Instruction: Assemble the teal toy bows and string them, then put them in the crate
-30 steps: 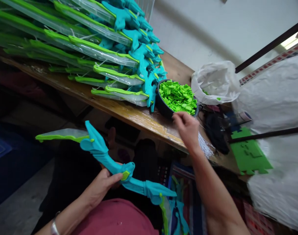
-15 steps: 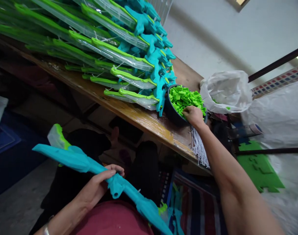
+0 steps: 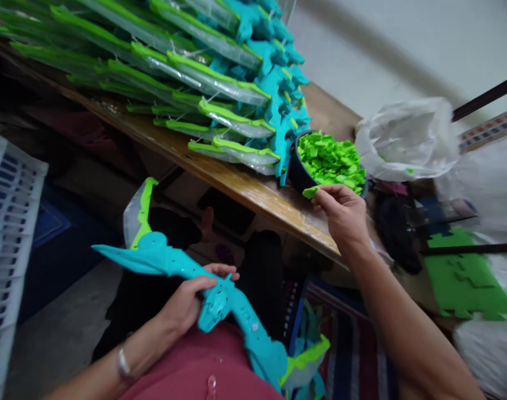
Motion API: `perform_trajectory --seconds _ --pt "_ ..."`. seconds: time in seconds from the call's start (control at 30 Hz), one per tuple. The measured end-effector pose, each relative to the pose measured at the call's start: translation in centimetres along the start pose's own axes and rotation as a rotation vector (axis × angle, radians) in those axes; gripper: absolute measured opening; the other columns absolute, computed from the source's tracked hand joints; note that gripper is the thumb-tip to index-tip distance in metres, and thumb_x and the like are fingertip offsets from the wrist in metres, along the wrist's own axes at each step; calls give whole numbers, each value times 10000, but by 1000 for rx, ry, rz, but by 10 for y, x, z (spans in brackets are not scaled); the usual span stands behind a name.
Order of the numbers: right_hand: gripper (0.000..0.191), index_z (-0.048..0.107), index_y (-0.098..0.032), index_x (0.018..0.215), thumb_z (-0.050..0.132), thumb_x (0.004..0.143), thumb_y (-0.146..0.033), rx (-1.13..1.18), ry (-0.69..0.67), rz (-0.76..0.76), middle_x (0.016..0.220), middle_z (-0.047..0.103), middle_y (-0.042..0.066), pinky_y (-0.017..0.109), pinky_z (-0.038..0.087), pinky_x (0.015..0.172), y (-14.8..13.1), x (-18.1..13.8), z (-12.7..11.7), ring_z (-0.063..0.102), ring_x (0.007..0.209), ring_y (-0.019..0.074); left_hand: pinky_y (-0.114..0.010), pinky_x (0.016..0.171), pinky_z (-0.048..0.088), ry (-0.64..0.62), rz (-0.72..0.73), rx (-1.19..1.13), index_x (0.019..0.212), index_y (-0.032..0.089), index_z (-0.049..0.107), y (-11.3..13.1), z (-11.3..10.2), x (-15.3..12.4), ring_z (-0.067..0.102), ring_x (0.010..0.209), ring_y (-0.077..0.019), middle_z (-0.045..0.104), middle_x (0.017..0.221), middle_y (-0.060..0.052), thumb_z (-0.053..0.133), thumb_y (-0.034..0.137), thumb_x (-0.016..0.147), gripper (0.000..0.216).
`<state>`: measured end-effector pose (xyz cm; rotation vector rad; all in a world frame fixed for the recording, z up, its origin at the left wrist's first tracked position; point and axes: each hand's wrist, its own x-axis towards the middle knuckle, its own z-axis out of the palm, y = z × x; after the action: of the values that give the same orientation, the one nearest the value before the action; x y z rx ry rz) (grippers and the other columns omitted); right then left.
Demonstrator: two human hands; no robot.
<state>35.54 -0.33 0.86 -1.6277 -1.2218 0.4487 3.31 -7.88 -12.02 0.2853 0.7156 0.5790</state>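
Turquoise bow-shaped toy [image 3: 217, 306] is clamped near its middle by the left grip [image 3: 190, 294] — judged light and stiff, best held there, not by its translucent wings [image 3: 134, 216]. A lime plastic tab [image 3: 309, 192] is pinched in the right grip [image 3: 347, 216], beside the dark bowl [image 3: 298, 173].

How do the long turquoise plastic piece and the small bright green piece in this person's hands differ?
Size: the long turquoise plastic piece reaches well beyond the left hand; the small bright green piece just pokes past the right hand. Colour: the turquoise piece carries green-edged panels; the green piece looks all green. Each is held in one hand.
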Motion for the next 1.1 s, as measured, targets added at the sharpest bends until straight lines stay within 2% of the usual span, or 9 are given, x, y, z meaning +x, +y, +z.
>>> perform_trajectory --seconds 0.07,0.17,0.27,0.4,0.53,0.7,0.87,1.1 --pt "132 728 -176 901 774 833 -279 52 -172 41 827 733 25 250 554 665 -13 -51 13 658 687 126 -401 946 513 -4 7 11 1050 106 779 -4 7 2 672 1127 -327 763 1137 -183 699 201 695 376" --pt "32 711 -196 876 734 895 -205 49 -330 -21 957 739 34 260 574 769 -20 -122 30 699 860 147 -387 939 512 13 -19 30 1038 120 767 -14 12 6 662 1155 -321 762 1119 -164 721 170 696 349" --pt "80 685 -203 951 669 943 -125 -33 -400 -169 1013 725 41 271 579 832 -13 -179 42 706 933 151 -395 937 515 65 -54 21 1057 143 748 -21 11 9 670 1139 -311 750 1156 -146 747 169 721 337" --pt "175 645 -183 1071 624 953 -55 -140 -391 -274 1077 711 88 297 595 849 1 -228 54 701 986 175 -444 1018 504 95 -94 -28 1085 147 732 -23 9 9 670 1160 -311 740 1190 -143 764 137 726 360" --pt "178 637 -156 1036 642 922 -20 -215 -317 -346 992 702 110 332 609 789 11 -251 65 688 922 202 -468 1072 491 83 -111 -64 1078 138 735 -23 13 10 666 1193 -320 737 1198 -137 764 125 735 344" --pt "189 640 -134 1030 675 893 -8 -233 -228 -402 968 702 125 354 613 752 17 -263 73 676 884 216 -468 1068 496 102 -125 -29 1063 132 743 -25 18 10 657 1209 -327 741 1177 -138 787 142 740 326" --pt "208 653 -156 1063 670 898 -30 -219 -238 -428 962 718 117 361 626 731 16 -265 71 686 861 218 -476 1087 476 84 -128 -7 1047 127 729 -24 20 8 634 1244 -341 732 1185 -136 816 114 688 369" --pt "212 683 -217 1093 613 947 -80 -188 -304 -377 974 738 92 395 617 752 15 -262 70 707 882 224 -476 1113 458 96 -178 -40 1129 156 668 -25 15 4 675 1185 -296 734 1197 -130 823 53 673 492"
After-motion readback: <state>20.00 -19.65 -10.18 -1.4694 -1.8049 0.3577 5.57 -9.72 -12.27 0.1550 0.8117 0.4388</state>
